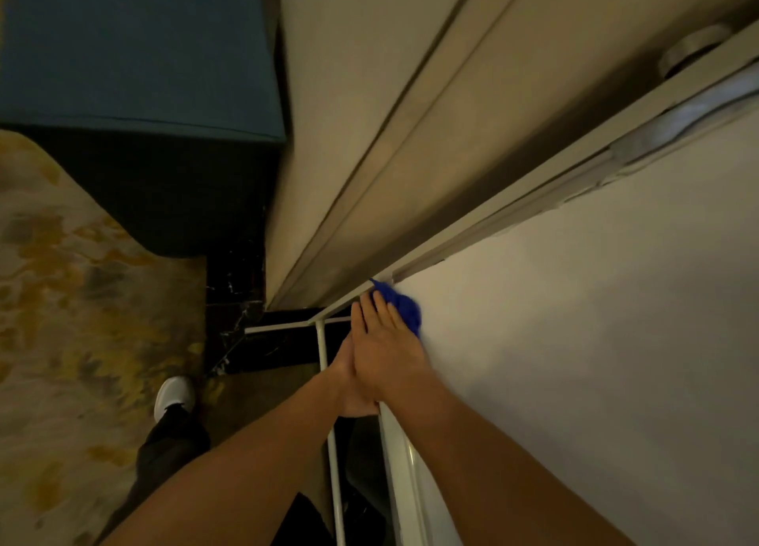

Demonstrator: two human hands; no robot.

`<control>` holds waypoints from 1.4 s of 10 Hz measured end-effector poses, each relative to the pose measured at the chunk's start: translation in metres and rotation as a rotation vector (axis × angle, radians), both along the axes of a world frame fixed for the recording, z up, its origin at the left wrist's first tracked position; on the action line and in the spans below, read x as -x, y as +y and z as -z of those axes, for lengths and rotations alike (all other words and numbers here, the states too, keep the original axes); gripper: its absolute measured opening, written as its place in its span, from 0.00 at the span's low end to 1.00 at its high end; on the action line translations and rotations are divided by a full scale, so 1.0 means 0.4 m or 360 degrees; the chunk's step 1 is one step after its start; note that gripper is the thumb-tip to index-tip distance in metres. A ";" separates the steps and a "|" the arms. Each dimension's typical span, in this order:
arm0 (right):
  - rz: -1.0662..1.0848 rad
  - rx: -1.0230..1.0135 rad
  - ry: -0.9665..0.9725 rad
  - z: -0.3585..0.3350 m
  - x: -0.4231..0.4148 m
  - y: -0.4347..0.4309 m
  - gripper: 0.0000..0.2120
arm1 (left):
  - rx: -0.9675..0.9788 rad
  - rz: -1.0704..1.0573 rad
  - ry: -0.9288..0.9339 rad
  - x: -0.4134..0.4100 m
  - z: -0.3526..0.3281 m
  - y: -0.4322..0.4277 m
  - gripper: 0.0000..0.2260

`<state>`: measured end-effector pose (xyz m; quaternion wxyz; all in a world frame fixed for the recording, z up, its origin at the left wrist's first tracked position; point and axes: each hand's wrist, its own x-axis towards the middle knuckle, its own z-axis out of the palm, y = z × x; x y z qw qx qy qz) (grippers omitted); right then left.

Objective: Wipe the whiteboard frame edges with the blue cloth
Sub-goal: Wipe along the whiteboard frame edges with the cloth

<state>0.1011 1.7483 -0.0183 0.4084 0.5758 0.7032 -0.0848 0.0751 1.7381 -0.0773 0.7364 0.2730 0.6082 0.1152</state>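
Note:
The whiteboard (595, 361) fills the right side, seen steeply from above. Its pale frame edge (400, 455) runs along the left side to a corner near the middle of the view. A blue cloth (404, 305) is bunched at that corner, on the frame and the board's surface. My right hand (386, 352) lies flat over the cloth, fingers extended and pressing it against the board. My left hand (349, 385) sits just behind the right one, wrapped around the frame edge and partly hidden by it.
The board's white tube stand (333, 463) runs down beside the frame, with a crossbar (279, 327) at floor level. A beige panelled wall (369, 135) rises behind. A teal upholstered seat (135, 53) stands at upper left on patterned carpet (61, 299). My white shoe (174, 395) is below.

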 end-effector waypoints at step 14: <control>-0.0314 -0.0765 -0.0180 -0.350 0.062 0.117 0.31 | 0.0697 -0.0153 -0.0689 0.325 -0.076 0.098 0.47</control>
